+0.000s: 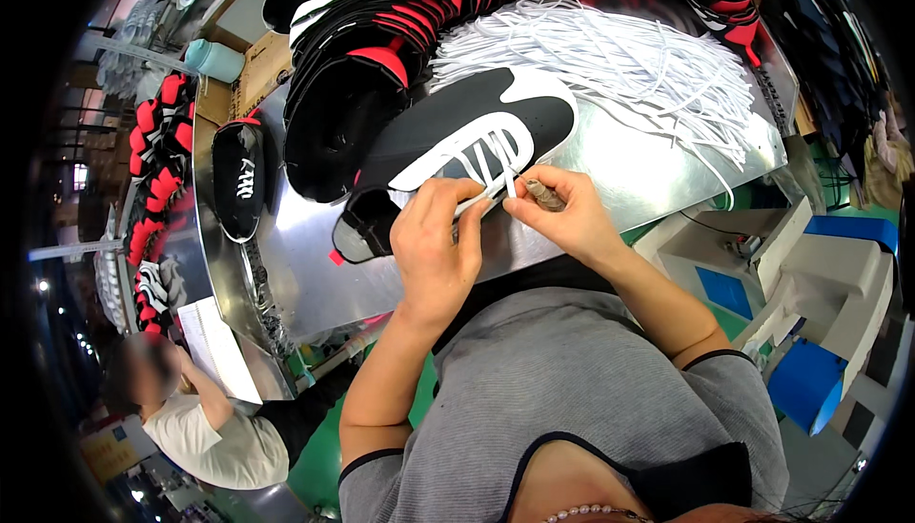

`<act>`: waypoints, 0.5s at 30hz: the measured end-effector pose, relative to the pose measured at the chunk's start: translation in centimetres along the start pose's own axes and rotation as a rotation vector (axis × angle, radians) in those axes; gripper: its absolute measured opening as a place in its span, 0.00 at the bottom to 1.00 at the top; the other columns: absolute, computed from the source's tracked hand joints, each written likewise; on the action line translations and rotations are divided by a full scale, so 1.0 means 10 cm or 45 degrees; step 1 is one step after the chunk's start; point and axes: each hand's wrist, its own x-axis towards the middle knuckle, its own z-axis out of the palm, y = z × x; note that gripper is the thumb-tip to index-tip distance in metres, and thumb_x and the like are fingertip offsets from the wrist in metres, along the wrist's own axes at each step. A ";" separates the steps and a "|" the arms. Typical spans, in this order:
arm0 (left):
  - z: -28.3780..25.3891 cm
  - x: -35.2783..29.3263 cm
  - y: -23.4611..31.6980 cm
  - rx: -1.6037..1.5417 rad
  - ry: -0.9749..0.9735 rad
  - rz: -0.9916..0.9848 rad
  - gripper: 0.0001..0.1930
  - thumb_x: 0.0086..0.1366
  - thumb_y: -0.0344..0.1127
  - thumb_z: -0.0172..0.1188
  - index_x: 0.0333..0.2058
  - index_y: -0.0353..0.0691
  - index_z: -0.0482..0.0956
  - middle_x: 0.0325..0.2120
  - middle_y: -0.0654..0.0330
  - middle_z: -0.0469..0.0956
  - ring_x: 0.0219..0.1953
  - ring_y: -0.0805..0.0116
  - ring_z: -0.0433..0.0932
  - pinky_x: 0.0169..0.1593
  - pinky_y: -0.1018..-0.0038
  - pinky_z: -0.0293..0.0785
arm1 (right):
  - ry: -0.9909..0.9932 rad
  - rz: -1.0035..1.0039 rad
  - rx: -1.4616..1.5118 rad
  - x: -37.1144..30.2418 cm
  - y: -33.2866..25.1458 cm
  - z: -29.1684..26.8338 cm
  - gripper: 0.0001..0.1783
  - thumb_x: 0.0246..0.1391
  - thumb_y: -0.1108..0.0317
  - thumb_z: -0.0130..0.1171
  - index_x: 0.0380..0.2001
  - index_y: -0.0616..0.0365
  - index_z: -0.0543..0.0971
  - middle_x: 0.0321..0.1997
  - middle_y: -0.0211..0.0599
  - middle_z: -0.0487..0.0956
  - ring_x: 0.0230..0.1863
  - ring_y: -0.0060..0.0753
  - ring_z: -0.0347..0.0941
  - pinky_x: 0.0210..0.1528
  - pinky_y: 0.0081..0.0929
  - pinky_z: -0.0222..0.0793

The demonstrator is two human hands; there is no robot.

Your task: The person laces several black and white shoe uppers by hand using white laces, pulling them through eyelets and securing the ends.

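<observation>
A black and white shoe upper (400, 150) lies on the metal table in front of me, its toe pointing to the far right. A white shoelace (483, 163) crosses its throat through some of the eyelets. At the near edge of that throat, my left hand (437, 248) is closed, thumb and forefinger pinching the lace against the upper. My right hand (575, 222) sits just to the right, closed on a strand of the same lace. Brownish tape (545, 196) wraps one of its fingers. The fingertips partly cover the nearer eyelets.
Behind the upper lies a large pile of white laces (610, 70). Stacked black, white and red uppers (381, 8) curve along the far left. One laced upper (239, 180) rests near the left edge, by a light blue bottle (215, 61). A person (214, 428) is at lower left.
</observation>
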 end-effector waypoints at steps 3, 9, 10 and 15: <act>-0.02 0.02 -0.04 0.062 0.028 0.039 0.09 0.55 0.22 0.65 0.36 0.36 0.80 0.28 0.57 0.76 0.27 0.57 0.76 0.32 0.66 0.71 | -0.265 0.076 0.051 -0.20 0.03 0.02 0.07 0.59 0.66 0.62 0.33 0.58 0.79 0.24 0.19 0.71 0.30 0.13 0.67 0.34 0.17 0.63; 0.08 -0.04 -0.18 0.503 -0.496 -0.116 0.10 0.61 0.28 0.61 0.41 0.40 0.83 0.26 0.57 0.77 0.27 0.57 0.78 0.31 0.65 0.73 | -0.139 -0.116 -0.058 -0.23 0.18 -0.09 0.08 0.60 0.68 0.60 0.39 0.60 0.80 0.35 0.34 0.80 0.37 0.20 0.74 0.44 0.22 0.69; 0.08 -0.01 -0.17 0.502 -0.542 -0.169 0.10 0.63 0.32 0.60 0.42 0.43 0.84 0.28 0.57 0.79 0.30 0.55 0.80 0.34 0.64 0.75 | -0.125 -0.102 -0.096 -0.14 0.06 -0.14 0.07 0.61 0.71 0.58 0.40 0.61 0.80 0.38 0.30 0.80 0.41 0.19 0.74 0.47 0.20 0.69; 0.09 0.05 -0.29 0.115 -0.615 -0.433 0.14 0.61 0.37 0.63 0.46 0.43 0.83 0.39 0.53 0.83 0.40 0.52 0.82 0.44 0.63 0.76 | 0.117 -0.350 -0.190 0.22 0.11 -0.06 0.06 0.57 0.77 0.61 0.39 0.64 0.80 0.37 0.31 0.80 0.34 0.15 0.73 0.37 0.17 0.68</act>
